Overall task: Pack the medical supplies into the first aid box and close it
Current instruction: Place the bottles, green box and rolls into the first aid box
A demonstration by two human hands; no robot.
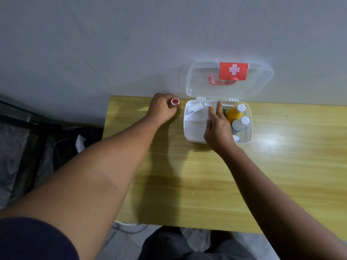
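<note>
A white first aid box (192,136) stands open at the back of the wooden table, its clear lid (259,85) leaning against the wall with a red cross label. Inside stand an orange bottle (233,114) and a pale bottle (239,124), both white-capped, plus a white packet (193,109) in the back left compartment. My right hand (217,126) reaches into the box, fingers spread over the middle divider, touching a small white item. My left hand (161,107) is closed around a small red-and-white tape roll (175,101) on the table, left of the box.
The table (206,181) butts against a grey wall. Its left edge drops off to dark clutter and a white cloth (80,144) on the floor. My knees show below the table's front edge.
</note>
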